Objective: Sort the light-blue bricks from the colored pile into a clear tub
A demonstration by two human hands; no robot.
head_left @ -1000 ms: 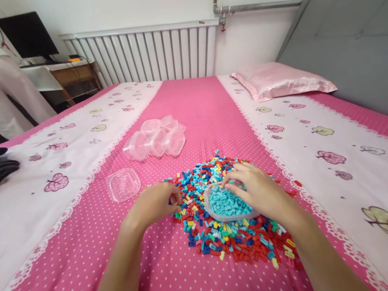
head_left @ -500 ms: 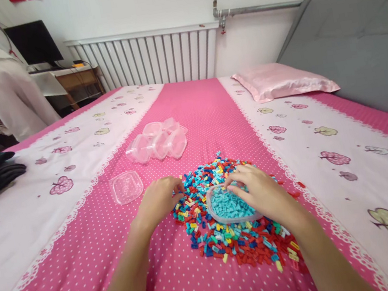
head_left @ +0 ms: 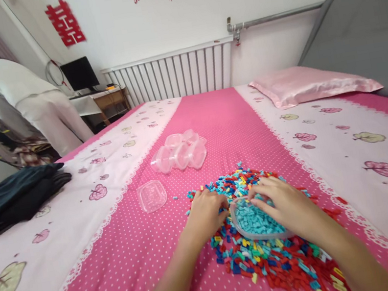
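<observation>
A wide pile of small toy building bricks in red, blue, yellow, green and turquoise is spread on the bed. In its middle sits a clear plastic container filled with turquoise bricks. Just left of the container, my left hand is low over the pile, its fingers curled together; whatever is between them is hidden. My right hand is over the container's right side, thumb and fingers bent close together above the turquoise bricks. Anything in that pinch is too small to make out.
A clear lid lies left of the pile, and several stacked clear containers stand beyond it. Dark folded clothing is at the bed's left edge, a pink pillow at the right. A person bends over beside the bed.
My left hand has moved right, from the pile's left part to close beside the container. The right hand stays over the container. The view has tilted up and swung left.
</observation>
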